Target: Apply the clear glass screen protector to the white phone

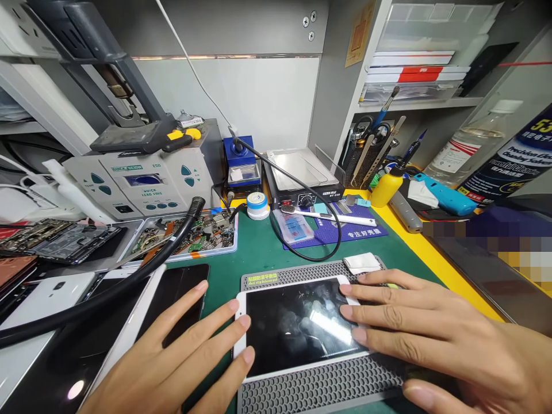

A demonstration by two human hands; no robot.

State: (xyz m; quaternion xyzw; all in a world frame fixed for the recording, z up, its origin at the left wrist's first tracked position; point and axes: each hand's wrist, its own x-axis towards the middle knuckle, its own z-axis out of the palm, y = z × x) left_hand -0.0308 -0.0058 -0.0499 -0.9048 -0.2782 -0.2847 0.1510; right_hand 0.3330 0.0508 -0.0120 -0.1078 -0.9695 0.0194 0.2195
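Note:
A white-framed phone (297,328) with a dark, smudged screen lies flat, screen up, on a grey honeycomb pad (319,388). My left hand (181,356) is open, fingers spread, with several fingertips touching the phone's left end and its index finger over a black phone beside the pad. From the other side my right hand (435,328) reaches in, open, with fingertips resting on the phone's right end. A folded white cloth (362,263) lies on the pad's far right corner, just beyond my right fingers.
More phones and a black hose (172,253) lie at left. Behind stand a hot-air station (150,184), a tray of circuit parts (215,233), a heating plate (302,172) and a small round tub (257,205). A yellow bottle (387,187) and larger bottles stand at right.

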